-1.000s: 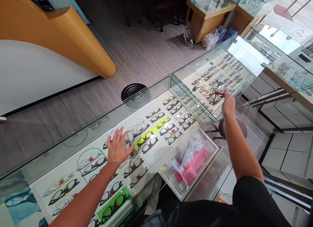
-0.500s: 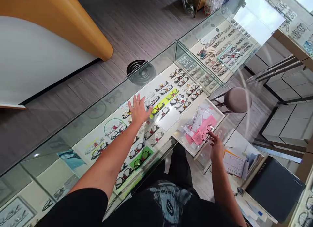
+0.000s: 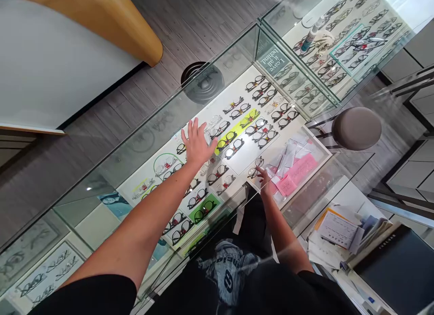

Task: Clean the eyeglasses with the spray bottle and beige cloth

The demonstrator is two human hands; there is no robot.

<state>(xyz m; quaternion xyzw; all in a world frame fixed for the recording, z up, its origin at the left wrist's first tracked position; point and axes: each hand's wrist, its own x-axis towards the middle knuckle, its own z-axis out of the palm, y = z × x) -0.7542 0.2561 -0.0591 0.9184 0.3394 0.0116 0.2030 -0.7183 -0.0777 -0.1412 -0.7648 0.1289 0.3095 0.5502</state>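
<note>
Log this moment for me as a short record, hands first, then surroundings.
Left hand: open, spread over the display case
Right hand: holding dark-rimmed glasses beside the tray
Tray contents: pink packets, clear plastic
Display: rows of eyeglass frames
Stool: round seat, beyond the tray
Bottle: at the adjoining case; on or inside, unclear

R hand point(image 3: 266, 183): 1 s ago over far R case point(image 3: 291, 34), 0.5 s ago above tray point(image 3: 318, 142); now just L of tray, by desk's point(image 3: 246, 172) near edge.
Glasses point(image 3: 257, 166): moved w/ R hand; 0.5 s ago over pink packet point(image 3: 301, 168), now clear of it.
Stool point(image 3: 356, 128): partly behind R arm point(image 3: 283, 229) 1 s ago, now unblocked.
Papers point(image 3: 339, 229): mostly out of frame 1 s ago, now in view, near R.
Black panel point(image 3: 396, 269): came into view after 1 s ago.
Plastic bags: out of view vs. 0.5 s ago.
</note>
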